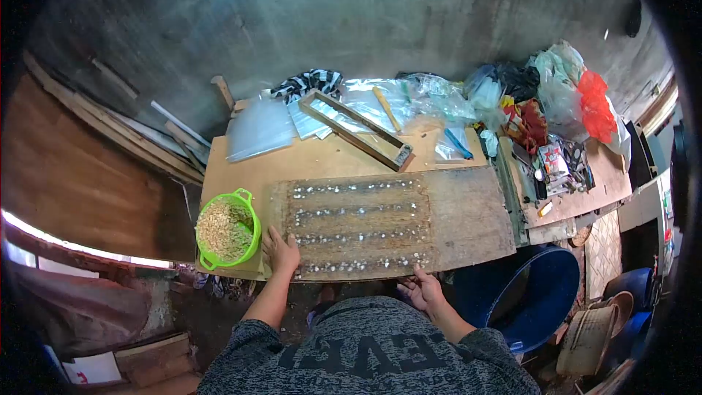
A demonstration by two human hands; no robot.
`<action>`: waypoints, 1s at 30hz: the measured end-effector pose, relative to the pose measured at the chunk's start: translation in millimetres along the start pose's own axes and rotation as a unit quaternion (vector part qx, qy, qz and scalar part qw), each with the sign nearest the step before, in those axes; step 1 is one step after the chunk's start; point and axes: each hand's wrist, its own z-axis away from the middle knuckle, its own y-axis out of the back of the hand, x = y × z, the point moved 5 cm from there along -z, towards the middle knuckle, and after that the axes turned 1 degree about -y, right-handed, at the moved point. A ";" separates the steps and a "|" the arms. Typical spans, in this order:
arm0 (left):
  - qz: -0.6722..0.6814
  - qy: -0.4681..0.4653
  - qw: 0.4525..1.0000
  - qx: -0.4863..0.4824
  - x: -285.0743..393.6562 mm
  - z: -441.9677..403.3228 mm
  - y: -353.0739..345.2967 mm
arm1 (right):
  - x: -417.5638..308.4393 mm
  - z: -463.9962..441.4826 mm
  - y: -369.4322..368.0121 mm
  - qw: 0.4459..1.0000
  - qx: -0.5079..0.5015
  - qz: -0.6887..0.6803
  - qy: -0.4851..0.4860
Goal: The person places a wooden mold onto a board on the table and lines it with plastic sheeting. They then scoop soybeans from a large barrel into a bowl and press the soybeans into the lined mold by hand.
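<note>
A wooden board (468, 212) with several rows of white bits lies flat along the front of the table. My left hand (281, 252) rests at the board's left edge with its fingers apart, just right of a green basket (256, 238) filled with pale grains (223, 230). At the board's front edge is my right hand (423, 290), palm turned up and fingers spread, with the thumb near the edge. Neither hand holds anything that I can see. Behind the board a narrow rectangular wooden frame (358, 134) lies at a slant.
Plastic sheets (259, 132), a wooden stick (386, 108) and a blue object (458, 143) lie toward the back. Plastic bags (559, 77) and small items pile up at the right. A blue barrel (545, 292) stands below the table's right side.
</note>
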 end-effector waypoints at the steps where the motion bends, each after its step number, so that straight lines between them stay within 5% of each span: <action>1: -0.002 -0.007 1.000 -0.004 -0.3 0.6 -4.9 | 2.5 -2.2 2.0 1.000 -0.002 0.014 -0.001; 3: -0.108 -0.125 0.986 0.018 14.2 6.9 -10.6 | 5.8 0.3 5.0 1.000 0.003 0.018 -0.003; 10: -0.170 -0.287 0.942 -0.032 72.3 25.9 -38.0 | 8.0 29.3 28.1 0.964 0.008 0.265 0.011; 12: -0.173 -0.310 0.934 -0.040 85.1 31.3 -50.8 | 16.5 17.3 86.0 0.871 0.077 0.474 0.101; 17: -0.183 -0.403 0.893 -0.081 123.4 58.5 -69.8 | 60.4 59.6 186.2 0.896 0.304 0.324 0.018; 22: -0.209 -0.493 0.838 -0.108 154.1 107.1 -89.7 | 130.9 104.3 264.8 0.890 0.366 0.258 -0.088; 25: -0.177 -0.592 0.756 -0.218 161.0 156.1 -99.4 | 164.5 118.9 281.3 0.884 0.375 0.260 -0.098; 27: -0.095 -0.686 0.554 -0.462 155.8 202.6 -103.0 | 182.7 118.9 294.5 0.900 0.357 0.238 -0.076; 30: 0.049 -0.647 0.590 -0.480 171.4 195.6 -102.9 | 190.7 111.0 297.7 0.797 0.278 0.534 -0.051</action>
